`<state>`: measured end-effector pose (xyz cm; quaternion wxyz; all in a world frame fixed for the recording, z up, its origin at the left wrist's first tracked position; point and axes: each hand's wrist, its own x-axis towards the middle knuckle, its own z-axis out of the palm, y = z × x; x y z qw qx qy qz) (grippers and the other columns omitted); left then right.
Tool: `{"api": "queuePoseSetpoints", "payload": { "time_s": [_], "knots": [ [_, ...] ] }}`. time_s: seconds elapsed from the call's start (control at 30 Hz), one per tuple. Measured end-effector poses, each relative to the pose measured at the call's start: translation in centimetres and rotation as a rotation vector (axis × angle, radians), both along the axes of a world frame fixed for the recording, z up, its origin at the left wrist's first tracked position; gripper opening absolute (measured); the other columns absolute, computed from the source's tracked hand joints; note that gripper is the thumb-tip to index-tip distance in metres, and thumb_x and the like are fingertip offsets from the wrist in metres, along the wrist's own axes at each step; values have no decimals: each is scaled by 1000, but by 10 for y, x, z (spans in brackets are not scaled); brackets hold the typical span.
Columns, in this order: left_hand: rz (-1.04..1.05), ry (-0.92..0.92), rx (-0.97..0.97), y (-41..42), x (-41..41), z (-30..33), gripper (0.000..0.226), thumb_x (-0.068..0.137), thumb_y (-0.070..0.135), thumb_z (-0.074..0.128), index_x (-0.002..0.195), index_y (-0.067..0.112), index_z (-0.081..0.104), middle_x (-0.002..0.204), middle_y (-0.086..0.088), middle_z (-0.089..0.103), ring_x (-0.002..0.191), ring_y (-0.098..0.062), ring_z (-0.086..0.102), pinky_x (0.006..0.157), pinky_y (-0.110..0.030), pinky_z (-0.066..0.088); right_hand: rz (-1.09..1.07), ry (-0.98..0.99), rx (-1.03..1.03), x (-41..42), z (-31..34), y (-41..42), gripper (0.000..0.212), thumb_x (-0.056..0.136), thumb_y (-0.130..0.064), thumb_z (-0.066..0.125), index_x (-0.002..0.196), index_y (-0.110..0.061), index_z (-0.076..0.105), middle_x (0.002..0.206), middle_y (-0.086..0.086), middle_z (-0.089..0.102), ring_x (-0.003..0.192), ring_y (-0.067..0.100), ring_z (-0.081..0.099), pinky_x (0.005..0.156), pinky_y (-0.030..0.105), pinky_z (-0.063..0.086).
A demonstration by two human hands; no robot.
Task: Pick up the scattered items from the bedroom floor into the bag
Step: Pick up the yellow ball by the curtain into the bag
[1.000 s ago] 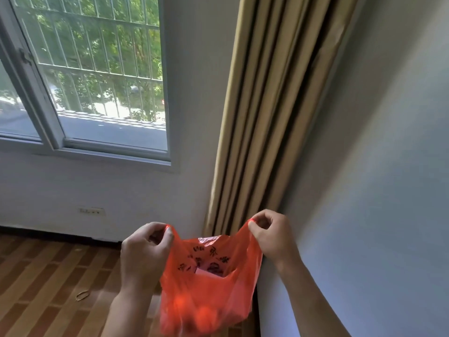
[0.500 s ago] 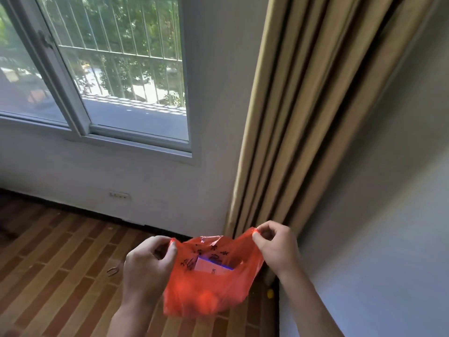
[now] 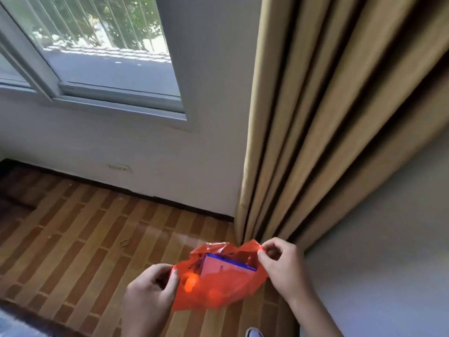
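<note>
Above the wooden floor [image 3: 73,239], beside the curtain [image 3: 315,142].
Your left hand [image 3: 148,295] and right hand [image 3: 281,268] pinch the orange bag [image 3: 218,288] open, fingers clamped on its rim.

I've got a tan curtain [image 3: 315,132] hanging in folds on the right, a window [image 3: 97,45] far left. Wall socket [image 3: 118,167] sits low above the wood floor [image 3: 73,239].

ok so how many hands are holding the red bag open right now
2. The left hand pinches the red bag at its left rim, and the right hand pinches the right rim beside the curtain.
</note>
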<state>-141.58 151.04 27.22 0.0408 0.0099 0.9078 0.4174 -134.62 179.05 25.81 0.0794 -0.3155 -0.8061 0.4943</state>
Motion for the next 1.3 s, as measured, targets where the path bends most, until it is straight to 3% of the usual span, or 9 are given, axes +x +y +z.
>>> {"api": "queuePoseSetpoints", "payload": {
  "time_s": [0.1,0.2,0.3,0.77,0.93,1.1,1.23,1.3],
  "knots": [
    [-34,-50,-11,8,-11,-53,31,79,9,86,76,38,75,71,22,71,68,-1,67,69,-24,51,-13,-30,7,0,-52,2,19,83,-12,77,69,-22,69,64,-10,68,61,7,64,60,28,54],
    [-70,-60,-29,13,-20,-107,36,78,5,87,68,36,73,70,23,69,70,2,66,64,-13,47,-27,-79,5,2,-105,-1,22,85,-12,78,69,-23,68,64,-13,67,61,6,63,56,18,47],
    [-132,-78,-32,17,-28,-165,33,81,7,84,71,36,73,72,22,70,70,-2,67,63,-16,47,-23,-118,27,3,-157,-4,23,87,-13,77,69,-25,67,67,-18,66,65,3,63,53,11,43],
    [-122,-45,51,40,-30,-434,24,84,14,82,73,34,72,73,20,70,68,-4,66,66,-38,57,24,-155,72,9,-399,3,17,94,-23,75,78,-28,70,72,-16,66,68,4,65,53,14,48],
    [-115,16,84,49,-29,-503,20,85,14,81,75,30,73,73,18,70,69,-5,66,67,-36,56,46,-139,131,9,-468,11,18,94,-28,74,77,-27,69,68,-18,65,64,2,63,50,12,45],
    [-141,99,68,52,-27,-563,17,83,11,82,77,25,75,71,18,70,72,-3,66,66,-21,50,85,-95,230,11,-520,15,12,94,-34,73,83,-33,70,69,-11,66,66,5,65,56,24,56],
    [-144,152,87,55,-22,-595,5,84,27,74,79,27,76,73,17,71,72,-3,68,69,-36,56,92,-18,334,17,-556,22,7,93,-29,75,90,-33,71,68,-15,63,68,3,64,55,17,49],
    [-154,202,33,63,-24,-604,3,85,26,77,82,26,76,76,15,72,75,-9,68,68,-37,57,86,14,394,20,-575,26,6,93,-27,75,96,-32,73,75,-21,66,73,0,65,61,13,47]
  ]
}}
